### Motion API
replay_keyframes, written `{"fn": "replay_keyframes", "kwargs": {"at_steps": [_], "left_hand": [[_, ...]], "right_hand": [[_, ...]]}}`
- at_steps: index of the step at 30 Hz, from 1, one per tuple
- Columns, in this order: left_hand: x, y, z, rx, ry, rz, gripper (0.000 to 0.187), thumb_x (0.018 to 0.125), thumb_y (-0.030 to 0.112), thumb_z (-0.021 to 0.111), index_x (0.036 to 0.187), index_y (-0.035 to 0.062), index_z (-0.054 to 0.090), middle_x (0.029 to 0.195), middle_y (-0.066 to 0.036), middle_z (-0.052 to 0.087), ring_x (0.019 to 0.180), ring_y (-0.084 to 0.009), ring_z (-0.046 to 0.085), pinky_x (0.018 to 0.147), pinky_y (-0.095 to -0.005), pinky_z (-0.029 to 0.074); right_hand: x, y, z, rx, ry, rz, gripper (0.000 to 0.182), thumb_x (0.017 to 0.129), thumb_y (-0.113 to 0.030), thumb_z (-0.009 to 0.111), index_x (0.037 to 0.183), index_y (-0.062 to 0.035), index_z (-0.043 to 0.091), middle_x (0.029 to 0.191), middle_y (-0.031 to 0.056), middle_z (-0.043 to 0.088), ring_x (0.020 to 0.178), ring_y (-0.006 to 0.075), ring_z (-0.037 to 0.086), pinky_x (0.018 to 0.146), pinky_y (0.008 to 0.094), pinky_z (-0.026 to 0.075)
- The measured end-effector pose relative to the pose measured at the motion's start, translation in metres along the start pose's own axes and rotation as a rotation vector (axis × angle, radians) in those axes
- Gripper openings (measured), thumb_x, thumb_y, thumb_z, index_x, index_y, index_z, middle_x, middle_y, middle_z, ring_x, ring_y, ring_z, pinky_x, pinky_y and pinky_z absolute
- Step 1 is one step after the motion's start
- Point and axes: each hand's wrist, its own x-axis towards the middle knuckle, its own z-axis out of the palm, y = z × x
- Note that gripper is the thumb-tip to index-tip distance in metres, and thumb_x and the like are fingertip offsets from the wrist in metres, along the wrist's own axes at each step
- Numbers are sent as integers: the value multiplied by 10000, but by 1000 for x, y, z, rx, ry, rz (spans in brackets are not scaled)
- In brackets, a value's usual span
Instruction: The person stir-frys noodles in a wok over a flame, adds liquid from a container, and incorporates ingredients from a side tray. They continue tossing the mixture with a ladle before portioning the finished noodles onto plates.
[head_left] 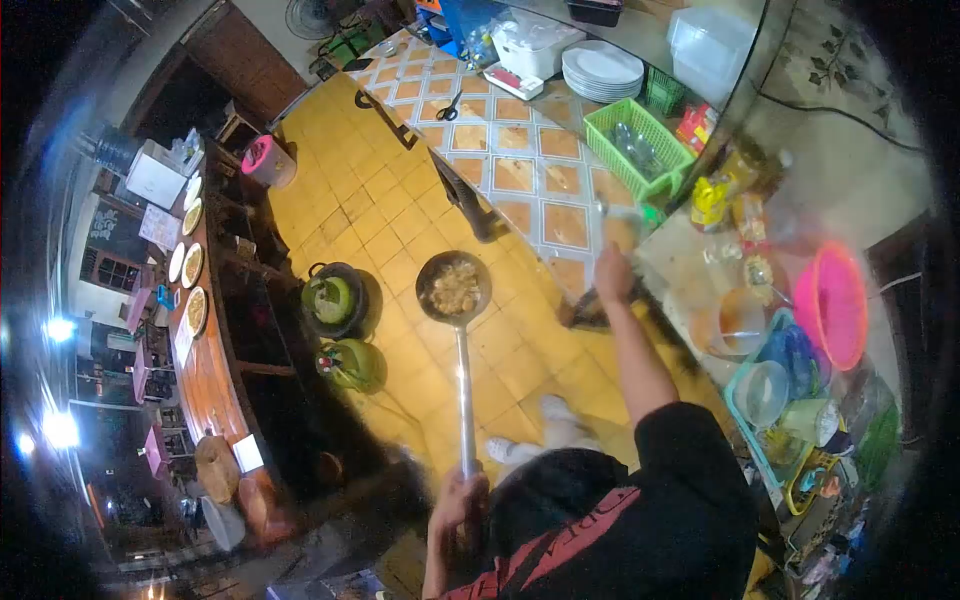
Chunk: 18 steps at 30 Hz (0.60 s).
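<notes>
My left hand (460, 502) is closed around the metal handle of a long-handled ladle (462, 385). Its round, dark bowl holds chunks of brownish food (455, 288) and hangs over the yellow tiled floor. My right hand (614, 272) reaches over the near end of the tiled table (505, 170), its fingers closed and partly blurred. A pale object shows just beyond them, but its kind is not clear. Close to that hand stands a light-green basket (655, 185) with clear plastic or glass items inside.
Plates of food (193, 265) line the wooden counter (215, 380) at left. Two green gas cylinders (352, 366) stand on the floor. White plates (603, 68) and scissors (450, 107) lie on the table. A pink basin (832, 305) and a turquoise crate (745, 405) sit at right.
</notes>
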Motion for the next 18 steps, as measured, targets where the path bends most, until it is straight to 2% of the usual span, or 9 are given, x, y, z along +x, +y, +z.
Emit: {"fn": "replay_keyframes", "kwargs": {"at_steps": [2, 5, 7, 9, 10, 13, 15, 17, 18], "left_hand": [[11, 4, 1, 14, -12, 15, 94, 869, 155, 535, 855, 70, 496, 652, -5, 494, 556, -96, 479, 476, -244, 411], [24, -3, -6, 68, -60, 35, 95, 864, 149, 551, 900, 68, 518, 667, 5, 508, 575, -89, 487, 495, -247, 415], [29, 15, 2, 210, -149, 14, 161, 854, 172, 549, 900, 44, 463, 608, -17, 467, 477, -114, 470, 439, -252, 399], [38, 9, -3, 207, -168, -5, 169, 846, 173, 556, 915, 51, 463, 633, -15, 477, 499, -106, 472, 452, -248, 401], [44, 5, -6, 239, -200, 9, 175, 840, 173, 562, 921, 52, 463, 650, -15, 482, 506, -104, 470, 457, -245, 400], [48, 16, 1, 288, -295, 6, 180, 833, 169, 569, 925, 55, 465, 672, -17, 487, 514, -103, 464, 461, -242, 396], [55, 17, 2, 310, -362, -9, 178, 831, 167, 570, 924, 55, 467, 678, -18, 486, 515, -102, 461, 460, -242, 395], [67, 8, -6, 453, -450, 16, 263, 841, 107, 566, 1096, 51, 531, 876, -36, 576, 811, -127, 536, 710, -279, 454], [68, 12, -2, 468, -472, 13, 263, 841, 107, 566, 1096, 51, 531, 876, -36, 576, 811, -127, 536, 710, -279, 454]], "right_hand": [[-21, 7, -26, -48, -24, -141, 166, 797, -125, 504, 903, -24, 581, 806, 187, 634, 776, 354, 623, 651, 467, 499], [-33, 26, -35, -40, 33, -252, 127, 790, -105, 497, 849, -40, 589, 753, 171, 636, 732, 353, 622, 621, 467, 495], [-46, 33, -57, -43, 43, -269, 146, 827, -126, 519, 865, -31, 623, 740, 166, 640, 701, 340, 625, 594, 434, 495], [-68, 38, -84, 618, 205, -276, 213, 860, -192, 554, 937, -16, 647, 738, 132, 656, 605, 230, 620, 536, 337, 486], [-83, 35, -108, 890, 24, -88, 277, 862, -220, 594, 1021, 4, 633, 733, 85, 662, 537, 107, 563, 508, 245, 457], [-121, 29, -159, 1101, -6, -28, 241, 861, -168, 599, 984, 36, 631, 706, 61, 645, 523, 53, 523, 497, 202, 440], [-135, 31, -165, 1142, 49, 30, 214, 866, -134, 587, 976, 46, 625, 702, 77, 638, 526, 76, 536, 497, 214, 446], [-144, 38, -163, 1139, 151, -76, 206, 881, -129, 562, 983, 43, 609, 728, 75, 635, 558, 81, 545, 509, 214, 456], [-147, 43, -160, 1093, 206, -147, 175, 886, -122, 543, 969, 23, 595, 741, 85, 634, 584, 119, 576, 527, 254, 473]]}}
